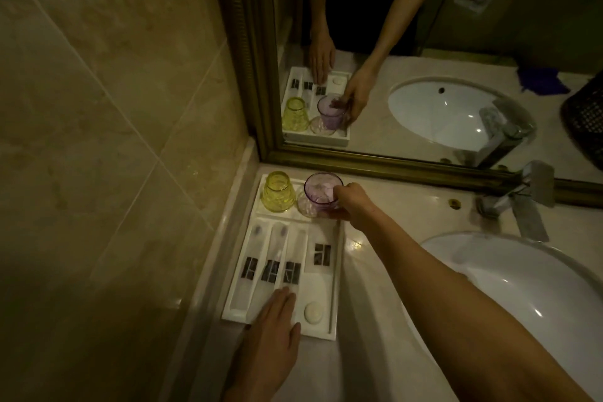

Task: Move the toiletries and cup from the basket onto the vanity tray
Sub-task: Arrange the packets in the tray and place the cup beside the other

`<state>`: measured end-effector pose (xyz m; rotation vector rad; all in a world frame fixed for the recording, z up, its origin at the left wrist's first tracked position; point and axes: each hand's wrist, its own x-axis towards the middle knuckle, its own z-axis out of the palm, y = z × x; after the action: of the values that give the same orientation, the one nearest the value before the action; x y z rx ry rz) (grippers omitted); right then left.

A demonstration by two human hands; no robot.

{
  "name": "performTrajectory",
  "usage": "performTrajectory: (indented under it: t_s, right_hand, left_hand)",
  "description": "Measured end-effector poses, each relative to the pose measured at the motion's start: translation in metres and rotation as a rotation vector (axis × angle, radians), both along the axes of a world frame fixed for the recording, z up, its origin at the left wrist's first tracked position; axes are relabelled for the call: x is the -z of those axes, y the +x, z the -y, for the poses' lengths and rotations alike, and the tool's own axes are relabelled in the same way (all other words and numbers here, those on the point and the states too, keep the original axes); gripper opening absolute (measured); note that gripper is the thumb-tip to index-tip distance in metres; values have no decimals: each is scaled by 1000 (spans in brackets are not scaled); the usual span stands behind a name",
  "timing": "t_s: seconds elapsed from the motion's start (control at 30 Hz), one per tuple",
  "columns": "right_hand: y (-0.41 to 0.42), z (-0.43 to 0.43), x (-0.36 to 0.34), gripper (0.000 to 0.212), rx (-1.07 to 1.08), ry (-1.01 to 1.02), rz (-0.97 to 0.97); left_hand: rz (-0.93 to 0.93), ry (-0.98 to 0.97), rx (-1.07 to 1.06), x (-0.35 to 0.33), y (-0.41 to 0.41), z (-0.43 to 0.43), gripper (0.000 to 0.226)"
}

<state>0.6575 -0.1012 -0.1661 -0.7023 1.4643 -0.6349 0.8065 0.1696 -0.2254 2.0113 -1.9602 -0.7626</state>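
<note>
A white vanity tray (339,258) lies on the counter in the corner by the mirror. At its far end my right hand (354,206) grips a purple cup (321,190), upright over a clear coaster (306,206). A yellow cup (277,191) stands to its left. Three wrapped toothbrushes (272,258) and a flat sachet (321,251) fill the long slots. A round white soap (314,312) lies at the near end. My left hand (272,330) rests flat on the tray's near edge, fingers straight. The dark basket (584,114) shows only as a reflection in the mirror at the right.
A white sink (509,300) sits right of the tray, with a chrome faucet (522,196) behind it. A gold-framed mirror (424,166) runs along the back. Tiled wall closes the left side. Bare counter lies between tray and sink.
</note>
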Motion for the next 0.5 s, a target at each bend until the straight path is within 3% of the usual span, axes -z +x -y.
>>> performTrajectory:
  t_s: [0.17, 0.33, 0.5]
  right_hand:
    - [-18, -10, -10, 48, 53, 166, 381]
    - [-30, -16, -4, 77, 143, 203, 795]
    - [-43, -14, -8, 61, 78, 168, 961]
  left_hand:
    - [-10, 30, -4, 9, -2, -1, 60]
    - [10, 31, -1, 13, -2, -3, 59]
    - [31, -16, -11, 17, 0, -5, 56]
